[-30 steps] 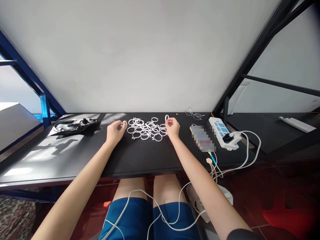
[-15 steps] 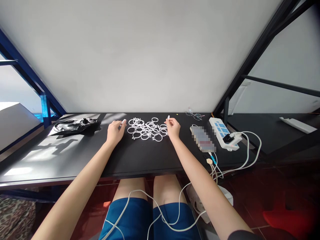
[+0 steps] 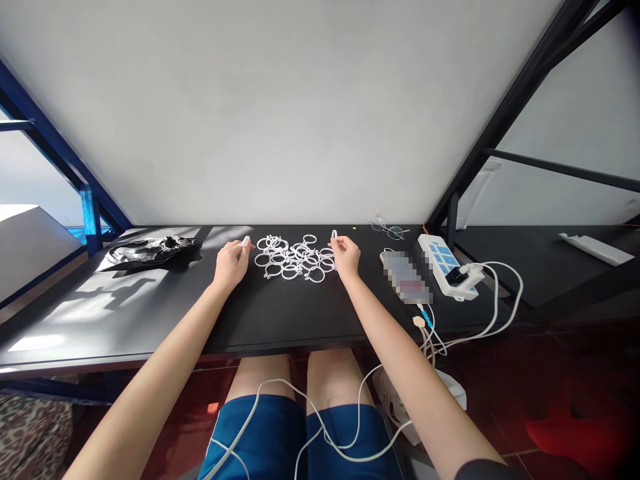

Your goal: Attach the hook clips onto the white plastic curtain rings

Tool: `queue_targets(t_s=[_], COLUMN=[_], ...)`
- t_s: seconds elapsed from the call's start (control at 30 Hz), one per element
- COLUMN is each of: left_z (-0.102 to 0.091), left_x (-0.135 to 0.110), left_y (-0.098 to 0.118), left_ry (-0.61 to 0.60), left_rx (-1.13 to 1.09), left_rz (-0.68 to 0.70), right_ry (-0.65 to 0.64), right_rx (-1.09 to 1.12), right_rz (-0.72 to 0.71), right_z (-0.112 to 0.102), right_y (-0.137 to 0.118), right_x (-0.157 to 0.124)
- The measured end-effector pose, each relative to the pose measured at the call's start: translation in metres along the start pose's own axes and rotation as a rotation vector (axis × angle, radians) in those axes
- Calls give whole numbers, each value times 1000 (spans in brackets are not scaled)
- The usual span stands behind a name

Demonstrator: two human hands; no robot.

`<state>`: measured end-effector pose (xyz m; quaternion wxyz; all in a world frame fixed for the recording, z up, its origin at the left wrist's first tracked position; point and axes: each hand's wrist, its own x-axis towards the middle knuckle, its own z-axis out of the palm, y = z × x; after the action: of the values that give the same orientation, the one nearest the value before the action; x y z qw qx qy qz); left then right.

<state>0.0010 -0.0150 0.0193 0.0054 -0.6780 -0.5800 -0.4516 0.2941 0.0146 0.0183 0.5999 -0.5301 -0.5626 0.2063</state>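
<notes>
Several white plastic curtain rings (image 3: 290,272), each with a small tab, lie in a loose pile on the black tabletop (image 3: 280,313). Left of the pile, my left hand (image 3: 231,261) is closed, thumb and fingers pinching a white curtain ring (image 3: 245,241) that is partly hidden by the fingertips. At the pile's right edge my right hand (image 3: 346,255) pinches another white curtain ring (image 3: 335,234), held upright with its top showing above the fingers. Both hands are just over the table, with the pile between them.
A crumpled black plastic bag (image 3: 150,253) lies at left. To the right are eyeglasses (image 3: 387,230), a blurred-out phone (image 3: 406,277) on a cable, and a power strip (image 3: 445,267) with plugs. White cables (image 3: 280,381) hang across my lap. A grey wall (image 3: 320,120) stands behind.
The ring in my right hand has turned slightly and its loop shows more. The white piece in my left hand has tipped up. The pile looks the same.
</notes>
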Motion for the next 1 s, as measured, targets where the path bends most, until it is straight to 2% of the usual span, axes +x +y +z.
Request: queue_targets(t_s=[0.17,0.47,0.67,1.0], left_z=[1,4,5,5], left_x=[-1,2,2,1], left_y=[-3,-6,-7,-7], left_ry=[-62,-152,-150,-142], left_rx=[1,44,56,33], left_rz=[-75,-37,-40,-60], right_ry=[16,19,2,-5], right_rx=[-2,-110,-41,-15], right_rz=[-6,-10,37,17], right_z=[0,-1,2,4], right_y=[0,-4,3,14], right_x=[0,0,2,4])
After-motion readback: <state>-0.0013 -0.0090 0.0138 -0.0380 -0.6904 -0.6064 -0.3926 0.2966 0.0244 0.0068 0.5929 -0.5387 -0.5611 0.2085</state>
